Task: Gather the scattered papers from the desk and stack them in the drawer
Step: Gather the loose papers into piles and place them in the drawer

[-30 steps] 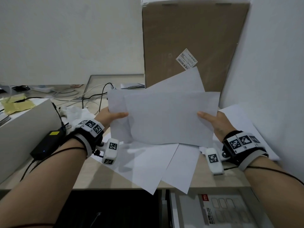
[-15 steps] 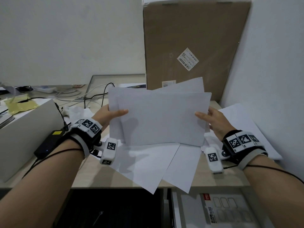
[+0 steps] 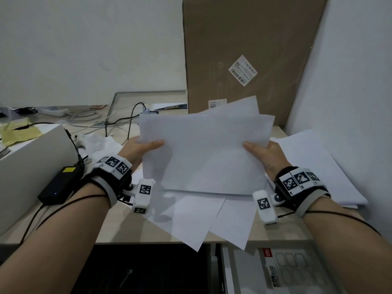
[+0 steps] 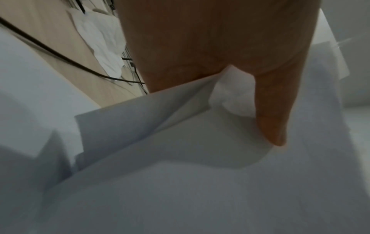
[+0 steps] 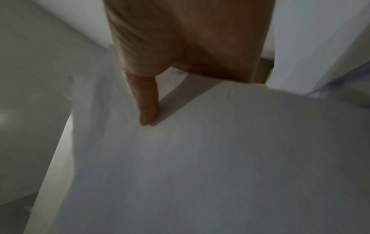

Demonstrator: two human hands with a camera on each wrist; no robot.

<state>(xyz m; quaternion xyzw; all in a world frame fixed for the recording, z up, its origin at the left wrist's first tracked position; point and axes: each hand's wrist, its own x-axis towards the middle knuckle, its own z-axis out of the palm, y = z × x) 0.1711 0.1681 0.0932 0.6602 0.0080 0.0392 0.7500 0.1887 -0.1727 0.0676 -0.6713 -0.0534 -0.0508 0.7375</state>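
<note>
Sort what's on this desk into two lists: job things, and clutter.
Job things:
held papers, gripped by left hand and right hand
loose sheets on desk
paper pile at right
drawer

Clutter:
cardboard box
black charger
cables

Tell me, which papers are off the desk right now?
Only the bundle pinched between the left hand and right hand; the loose sheets below and the pile at right lie flat.

Two hands [image 3: 135, 149], one cardboard box [image 3: 250, 49], one drawer [image 3: 275, 272].
</note>
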